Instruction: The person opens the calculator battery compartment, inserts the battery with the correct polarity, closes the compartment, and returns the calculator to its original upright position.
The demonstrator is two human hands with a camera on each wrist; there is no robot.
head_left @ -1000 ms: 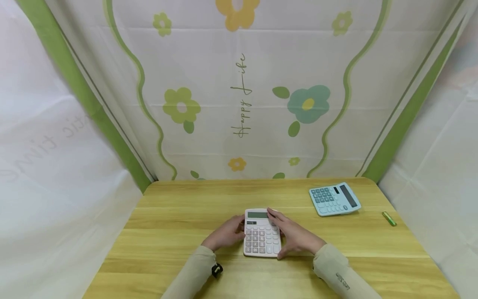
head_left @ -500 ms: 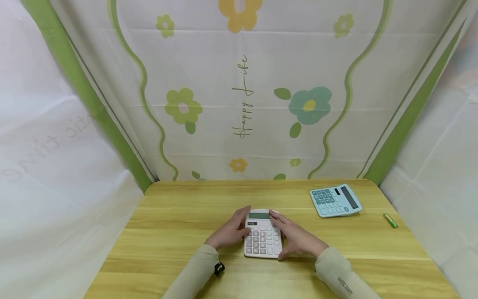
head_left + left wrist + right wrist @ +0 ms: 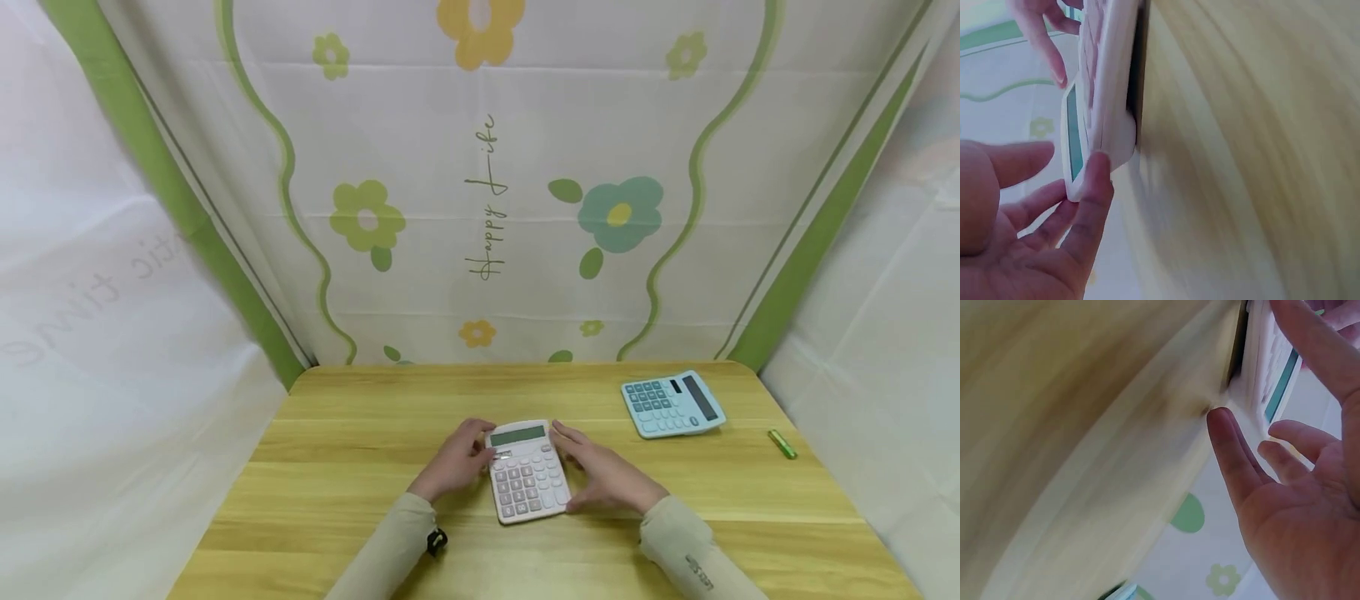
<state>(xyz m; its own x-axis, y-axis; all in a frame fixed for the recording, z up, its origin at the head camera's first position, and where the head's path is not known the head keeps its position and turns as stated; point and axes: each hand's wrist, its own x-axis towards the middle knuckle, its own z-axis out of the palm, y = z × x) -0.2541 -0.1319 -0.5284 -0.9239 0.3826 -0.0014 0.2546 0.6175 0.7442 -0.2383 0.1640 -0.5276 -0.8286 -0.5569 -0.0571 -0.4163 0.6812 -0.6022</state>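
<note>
A white-pink calculator [image 3: 528, 479] with a green-grey display lies on the table, its top end turned slightly left. Along its upper left side, my left hand [image 3: 453, 458] touches the edge with its fingers. In the left wrist view the calculator [image 3: 1100, 75] is seen side-on; fingertips of the left hand [image 3: 1041, 250] meet its display-end corner, while the thumb stands off it. My right hand [image 3: 607, 475] is spread at the right side, thumb near the lower right corner. The right wrist view shows that right hand [image 3: 1297, 500] with fingers extended beside the calculator [image 3: 1266, 362].
A light blue calculator [image 3: 671, 406] lies turned sideways at the back right of the wooden table [image 3: 345, 467]. Farther right is a small green cylinder [image 3: 782, 443], like a battery. Flower-printed cloth [image 3: 420, 275] hangs behind the table and at both sides.
The white-pink calculator has turned a little counterclockwise between my hands. My left fingers have drawn back from its top left corner, and the right hand has shifted slightly right.
</note>
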